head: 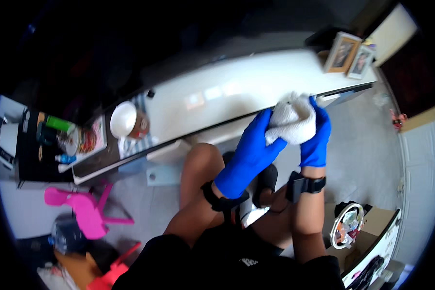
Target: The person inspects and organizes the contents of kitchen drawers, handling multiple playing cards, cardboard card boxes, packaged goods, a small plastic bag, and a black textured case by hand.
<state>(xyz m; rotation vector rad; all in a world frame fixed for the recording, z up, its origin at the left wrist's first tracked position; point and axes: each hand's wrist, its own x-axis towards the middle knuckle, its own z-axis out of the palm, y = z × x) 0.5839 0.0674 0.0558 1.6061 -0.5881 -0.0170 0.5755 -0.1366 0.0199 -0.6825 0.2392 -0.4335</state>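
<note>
Both my hands wear blue gloves and hold a bunched white cloth (293, 121) between them, at the front edge of a long white-topped cabinet (217, 96). My left hand (255, 148) grips the cloth's left side, its thumb beneath the lower fold. On the right side, the fingers of my right hand (318, 127) wrap around the cloth, partly hidden behind it. The cloth is folded over itself, with a hollow facing up. Dark bands circle both my wrists.
A mug (124, 121) stands on a striped cloth (141, 105) at the cabinet's left. Picture frames (342, 52) stand at its right end. A pink plastic chair (88, 212) is at lower left. At lower right, a bin (334, 232) holds wrappers beside a cardboard box (378, 219).
</note>
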